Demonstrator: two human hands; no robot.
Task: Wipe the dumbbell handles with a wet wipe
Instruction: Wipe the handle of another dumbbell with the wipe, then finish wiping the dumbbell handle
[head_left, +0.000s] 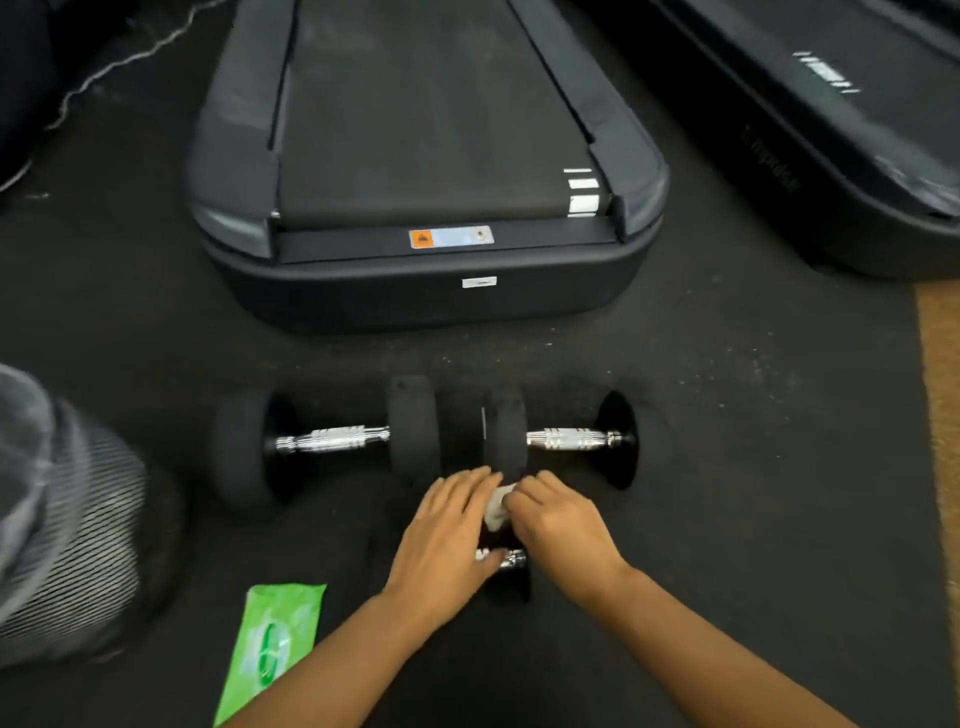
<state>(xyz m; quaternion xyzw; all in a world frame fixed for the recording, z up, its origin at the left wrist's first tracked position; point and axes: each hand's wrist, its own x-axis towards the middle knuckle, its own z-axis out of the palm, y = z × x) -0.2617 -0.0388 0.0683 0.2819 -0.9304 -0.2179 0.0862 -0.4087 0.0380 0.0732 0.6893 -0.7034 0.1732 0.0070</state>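
A soft, limp wet wipe (497, 506) is pinched by the right hand (558, 525); the left hand (447, 530), fingers fairly straight, rests on a heavy dumbbell (511, 558) beneath both hands. Its slick chrome handle is judged best gripped wipe-wrapped.

dumbbells (332, 440) before treadmill (426, 156), wipes pack (270, 644) nearer

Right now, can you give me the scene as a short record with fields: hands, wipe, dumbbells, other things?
left hand: left hand lies with straight fingers over the near dumbbell
right hand: right hand pinches the white wipe
wipe: bunched between both hands
dumbbells: left dumbbell and right dumbbell lie end to end on the floor, untouched
pack: green wipe pack near the left forearm
behind: treadmill
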